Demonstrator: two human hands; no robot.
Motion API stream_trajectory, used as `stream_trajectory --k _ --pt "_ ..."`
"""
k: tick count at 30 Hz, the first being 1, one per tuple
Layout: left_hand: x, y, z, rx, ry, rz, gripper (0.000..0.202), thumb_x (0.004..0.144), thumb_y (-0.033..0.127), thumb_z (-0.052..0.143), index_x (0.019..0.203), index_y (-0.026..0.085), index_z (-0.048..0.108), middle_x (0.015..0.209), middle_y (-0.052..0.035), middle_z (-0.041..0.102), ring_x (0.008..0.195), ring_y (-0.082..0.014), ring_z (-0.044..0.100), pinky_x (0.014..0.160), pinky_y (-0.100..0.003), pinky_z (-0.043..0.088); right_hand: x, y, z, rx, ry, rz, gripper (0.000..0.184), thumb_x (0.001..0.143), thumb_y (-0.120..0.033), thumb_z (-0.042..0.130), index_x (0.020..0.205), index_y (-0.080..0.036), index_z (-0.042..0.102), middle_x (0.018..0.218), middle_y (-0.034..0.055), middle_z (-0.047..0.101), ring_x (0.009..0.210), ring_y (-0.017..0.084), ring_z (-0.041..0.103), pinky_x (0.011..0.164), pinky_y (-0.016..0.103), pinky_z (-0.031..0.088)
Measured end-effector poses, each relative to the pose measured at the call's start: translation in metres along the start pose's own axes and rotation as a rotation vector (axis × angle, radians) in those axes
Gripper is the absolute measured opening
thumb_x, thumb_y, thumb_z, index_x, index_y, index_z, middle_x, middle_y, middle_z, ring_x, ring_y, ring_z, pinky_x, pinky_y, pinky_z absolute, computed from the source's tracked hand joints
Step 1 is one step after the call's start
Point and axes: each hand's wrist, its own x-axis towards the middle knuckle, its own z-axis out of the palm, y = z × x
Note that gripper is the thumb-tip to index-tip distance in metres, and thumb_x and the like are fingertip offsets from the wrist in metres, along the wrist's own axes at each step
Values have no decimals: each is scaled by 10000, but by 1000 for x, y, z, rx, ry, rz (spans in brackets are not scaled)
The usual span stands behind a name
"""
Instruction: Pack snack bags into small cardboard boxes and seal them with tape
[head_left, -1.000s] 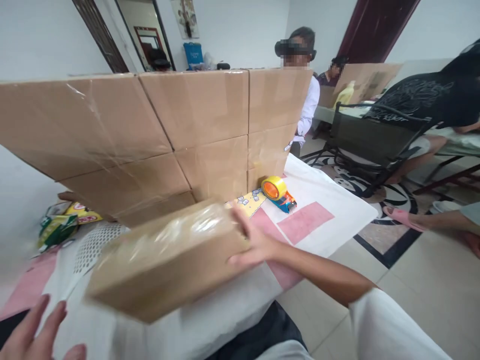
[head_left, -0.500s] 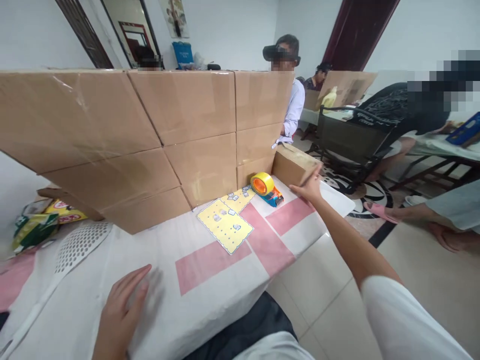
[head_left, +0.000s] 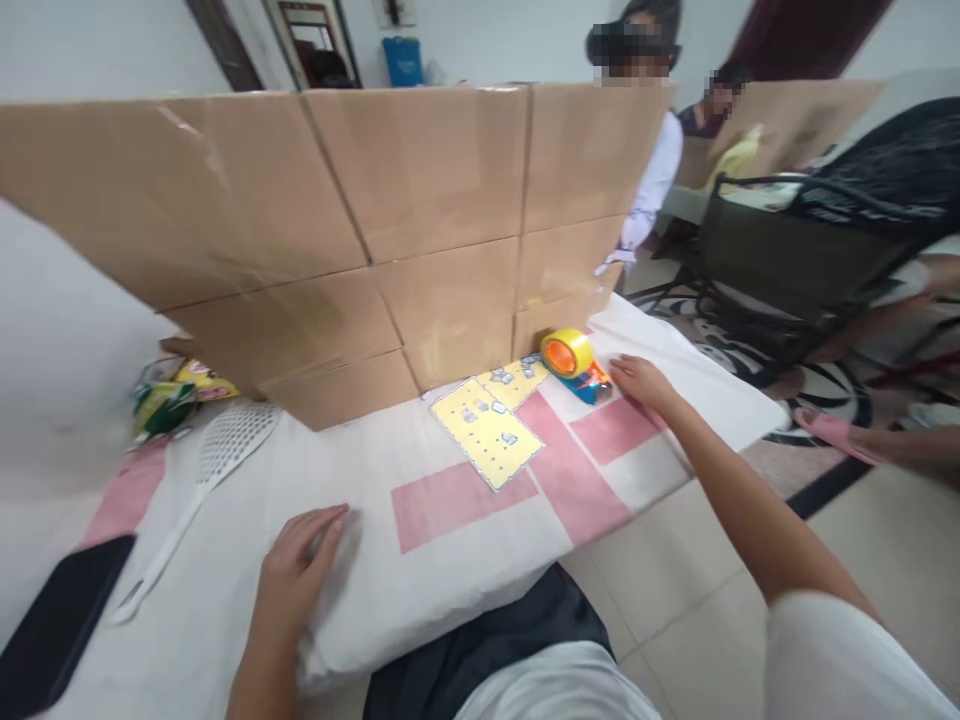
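Observation:
My left hand (head_left: 301,555) rests on the white-and-pink tablecloth (head_left: 375,450) near the front edge, fingers loosely stretched and nothing in them. At the right, my right hand (head_left: 641,382) lies low over the cloth with its fingers extended, just beside a small blue and orange packet (head_left: 589,388). A roll of yellow tape (head_left: 568,352) sits on that packet. Left of these are two yellow patterned cards, the nearer card (head_left: 491,440) partly covering the farther card (head_left: 517,378). Neither hand holds anything that I can see.
A tall taped cardboard panel (head_left: 442,180) stands across the back. On the left are a white slotted spatula (head_left: 232,440), a black phone (head_left: 67,620) and snack bags (head_left: 165,408). A person in a pale shirt (head_left: 651,190) stands behind the panel; a dark chair (head_left: 810,260) is right.
The small cardboard box by my right hand is gone from its spot at the table's right; only a bit of cardboard shows behind the panel's edge. My view has shifted left and down.

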Motion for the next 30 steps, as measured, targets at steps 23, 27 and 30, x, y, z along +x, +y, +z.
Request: stream_trajectory --k 23,27,30 --pt "310 -18 -132 421 393 -128 396 869 275 605 564 66 463 1062 -95 745 1424 -340 403 1180 -555 241 -167 -56 45 73 256 -359 158 947 -324 583 992 -209 683 866 70 692 793 250 655 732 402 512" --pt "282 -19 -170 360 622 -209 312 842 94 565 588 126 387 1248 -127 643 1394 -334 380 1158 -521 268 -167 -59 45 75 256 -320 170 940 -363 578 962 -228 681 857 80 700 794 276 663 729 435 518" --pt "244 -18 -200 232 865 -178 319 790 -45 543 635 166 360 1178 -82 585 1269 -241 467 1135 -461 305 -166 -63 43 74 258 -299 187 932 -391 567 937 -238 675 840 83 702 784 296 668 723 466 522"
